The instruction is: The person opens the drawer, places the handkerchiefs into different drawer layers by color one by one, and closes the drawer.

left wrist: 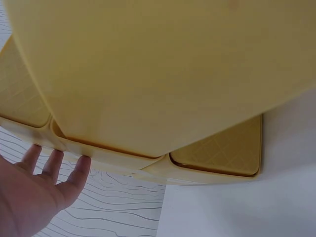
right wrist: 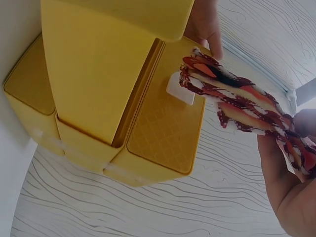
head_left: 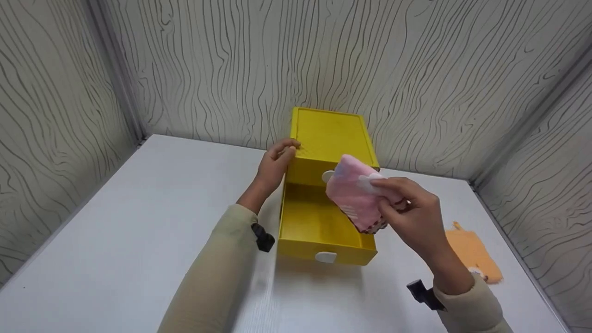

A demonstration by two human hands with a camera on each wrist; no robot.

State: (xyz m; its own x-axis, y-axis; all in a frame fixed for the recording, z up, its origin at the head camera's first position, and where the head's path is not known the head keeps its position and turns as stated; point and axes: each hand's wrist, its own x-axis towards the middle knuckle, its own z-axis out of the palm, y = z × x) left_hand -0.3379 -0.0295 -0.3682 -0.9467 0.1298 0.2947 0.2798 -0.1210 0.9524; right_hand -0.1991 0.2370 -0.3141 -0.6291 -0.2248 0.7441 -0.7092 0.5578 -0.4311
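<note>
A yellow two-drawer box (head_left: 330, 136) stands against the back wall, its lower drawer (head_left: 319, 217) pulled out and showing a bare floor. My left hand (head_left: 273, 169) rests on the box's left top edge; in the left wrist view its fingertips (left wrist: 81, 165) touch the yellow side. My right hand (head_left: 414, 217) pinches a folded pink cloth (head_left: 354, 189) between thumb and fingers, above the right part of that drawer. Layered edges of the cloth (right wrist: 242, 101), with dark red and white stitching, show in the right wrist view.
An orange cloth (head_left: 474, 254) lies on the white table (head_left: 138, 240) at the right, partly behind my right wrist. Wood-grain panels (head_left: 222, 60) enclose the table at the back and both sides. White tabs (head_left: 326, 257) mark the drawer fronts.
</note>
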